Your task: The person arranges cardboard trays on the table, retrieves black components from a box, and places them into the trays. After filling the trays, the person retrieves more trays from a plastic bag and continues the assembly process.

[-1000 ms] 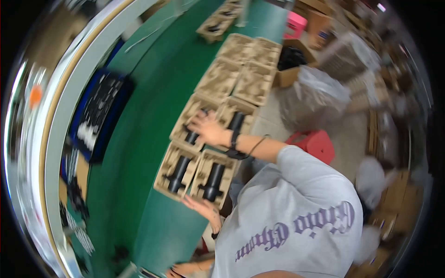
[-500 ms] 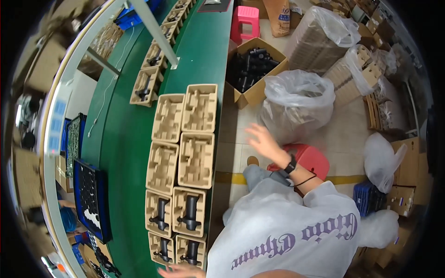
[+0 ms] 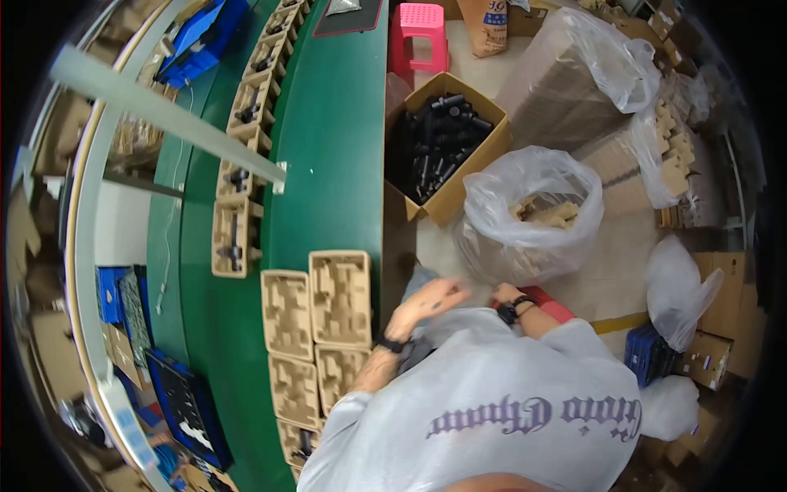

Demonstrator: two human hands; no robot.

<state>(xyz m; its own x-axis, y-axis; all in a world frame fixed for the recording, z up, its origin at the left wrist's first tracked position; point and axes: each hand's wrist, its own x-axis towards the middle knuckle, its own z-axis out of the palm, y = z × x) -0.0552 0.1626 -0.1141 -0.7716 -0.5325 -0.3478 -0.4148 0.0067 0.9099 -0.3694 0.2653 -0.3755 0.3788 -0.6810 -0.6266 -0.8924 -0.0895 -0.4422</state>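
My left hand [image 3: 430,300] hovers over my lap, slightly blurred, with its fingers stretched out to the right and nothing visible in them. My right hand [image 3: 507,293] is low beside the red stool [image 3: 551,304], its fingers curled. Whether it grips the stool's edge or something else is hidden. To the left, on the green table [image 3: 332,139], molded brown pulp trays [image 3: 340,299] stand in two columns. The far ones hold nothing. A nearer tray [image 3: 297,443] holds a black part, and my left arm and body cover some of the others.
An open carton [image 3: 467,190] of black cylindrical parts stands beyond my hands. Next to it is a clear plastic bag [image 3: 525,246] with pulp pieces inside. Stacked trays in plastic [image 3: 566,82] and a pink stool [image 3: 420,37] stand farther off. A metal post [image 3: 172,115] rises from the table.
My left hand has come from the near filled trays to over my lap. The right hand has dropped from its raised, spread pose to beside the red stool. The whole view has shifted.
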